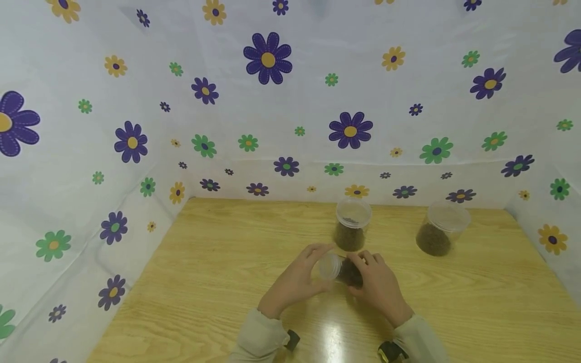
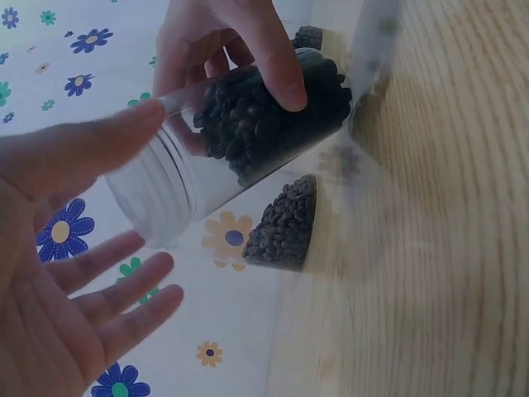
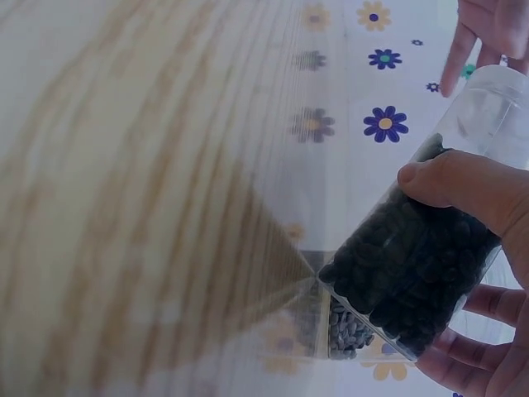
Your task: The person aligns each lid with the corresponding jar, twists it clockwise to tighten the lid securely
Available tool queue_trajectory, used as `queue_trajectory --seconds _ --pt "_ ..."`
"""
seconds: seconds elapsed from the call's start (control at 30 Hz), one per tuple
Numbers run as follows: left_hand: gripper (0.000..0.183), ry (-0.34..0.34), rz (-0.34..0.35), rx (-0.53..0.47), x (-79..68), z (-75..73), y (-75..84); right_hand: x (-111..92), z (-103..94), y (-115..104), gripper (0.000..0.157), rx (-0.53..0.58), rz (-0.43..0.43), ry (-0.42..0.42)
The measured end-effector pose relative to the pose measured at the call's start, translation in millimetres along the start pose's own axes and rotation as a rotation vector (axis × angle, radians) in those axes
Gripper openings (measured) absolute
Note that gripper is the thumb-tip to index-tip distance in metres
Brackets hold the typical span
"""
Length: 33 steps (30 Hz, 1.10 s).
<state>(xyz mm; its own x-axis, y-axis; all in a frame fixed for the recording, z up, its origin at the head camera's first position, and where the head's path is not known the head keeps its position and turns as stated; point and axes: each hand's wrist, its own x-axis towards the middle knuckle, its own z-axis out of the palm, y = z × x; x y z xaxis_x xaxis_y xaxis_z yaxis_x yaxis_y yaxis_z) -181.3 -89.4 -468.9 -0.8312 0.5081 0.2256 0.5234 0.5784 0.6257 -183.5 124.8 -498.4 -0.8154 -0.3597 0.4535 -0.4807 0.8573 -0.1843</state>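
A clear jar [image 1: 351,273] with a translucent screw lid [image 1: 330,267] is tilted well over above the table, its lid end towards the left. Dark beans [image 2: 269,124] fill much of its body. My right hand [image 1: 380,286] grips the jar around its bean-filled part, with the thumb across the side. Spread around the lid is my left hand [image 1: 295,280], its fingers extended and its thumb close to the lid's edge. Whether that thumb touches the lid, I cannot tell.
Just beyond the hands stands a lidded clear jar [image 1: 350,234] of dark contents. A wider lidded jar [image 1: 436,237], partly filled with dark contents, stands farther right. Flower-printed cloth [image 1: 308,101] encloses the wooden table [image 1: 218,252] at the back and sides.
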Motion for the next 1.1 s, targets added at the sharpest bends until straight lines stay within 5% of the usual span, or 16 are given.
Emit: queue_trajectory --seconds 0.37,0.7,1.1 --pt "0.055 0.05 0.125 0.079 2.3 0.6 -1.2 -1.3 2.6 0.1 0.071 0.003 -0.001 0.005" --pt "0.054 0.058 0.064 -0.055 2.4 -0.4 -1.4 -1.0 3.1 -0.3 0.071 0.009 0.009 0.003" --pt "0.052 0.049 -0.068 -0.087 4.7 0.2 0.9 -0.5 1.1 -1.8 0.071 0.017 0.01 0.001"
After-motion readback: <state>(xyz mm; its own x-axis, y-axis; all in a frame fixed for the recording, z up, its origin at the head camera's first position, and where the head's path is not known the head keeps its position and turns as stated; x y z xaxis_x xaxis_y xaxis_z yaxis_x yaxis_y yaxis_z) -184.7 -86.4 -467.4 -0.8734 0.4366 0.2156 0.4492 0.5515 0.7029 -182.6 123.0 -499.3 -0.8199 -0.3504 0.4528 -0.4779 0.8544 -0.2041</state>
